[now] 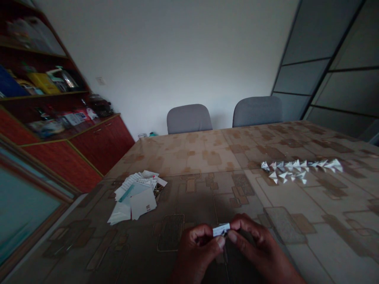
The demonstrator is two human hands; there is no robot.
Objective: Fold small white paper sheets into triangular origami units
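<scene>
Between my two hands is a small folded piece of paper (220, 229), whitish with a dark mark at its lower edge. The thumb and fingers of my left hand (199, 247) pinch its left end. My right hand (254, 241) grips the right end between thumb and forefinger. Both hands are just above the near part of the table, and the paper's underside is hidden. To the left lies a loose pile of paper cards (139, 197), mostly white. Folded pointed paper pieces (299, 165) stand in two rows on the right.
A patterned cloth covers the table (189, 157). Two grey chairs, a left one (189, 118) and a right one (257, 111), stand behind its far edge. At the left is a reddish wooden cabinet (97, 146) with crowded shelves; panelled doors (308, 75) rise on the right.
</scene>
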